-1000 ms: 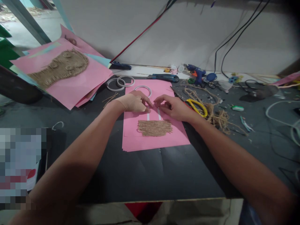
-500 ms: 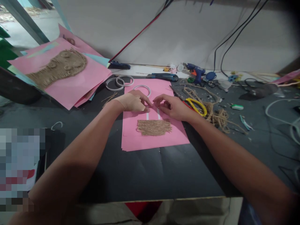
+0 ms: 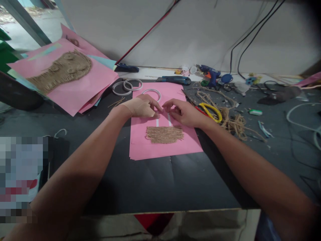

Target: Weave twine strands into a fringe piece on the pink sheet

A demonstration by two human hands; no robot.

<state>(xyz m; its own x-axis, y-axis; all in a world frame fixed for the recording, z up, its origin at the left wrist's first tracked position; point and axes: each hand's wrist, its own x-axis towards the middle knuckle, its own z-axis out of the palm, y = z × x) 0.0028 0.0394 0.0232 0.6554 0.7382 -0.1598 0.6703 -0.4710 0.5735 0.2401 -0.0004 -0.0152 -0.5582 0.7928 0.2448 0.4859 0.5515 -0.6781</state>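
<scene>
Pink paper sheets (image 3: 140,152) lie stacked on the dark tabletop under both hands. My left hand (image 3: 144,107) has a pale covering over its back; its fingers are bent, with thumb and index tips low over the paper. Close beside it, my right hand (image 3: 184,113) is curled in a pinch, its index tip nearly meeting the left one. Whatever the fingertips hold is too small to make out. Two white strips, the left strip (image 3: 157,123) and the right strip (image 3: 169,121), run down from beneath the hands toward a block of brown twine rows (image 3: 165,134) on the paper.
Tape rolls (image 3: 134,84) sit behind my left hand. Yellow-and-red-handled scissors (image 3: 212,112) and tangled twine (image 3: 234,124) lie right of the paper. Behind are a utility knife (image 3: 175,80) and a blue glue gun (image 3: 210,74). Pink sheets with a twine shape (image 3: 72,68) stand at left.
The view has shifted slightly. Both hands keep almost the same place over the paper, with the fingertips barely moved.
</scene>
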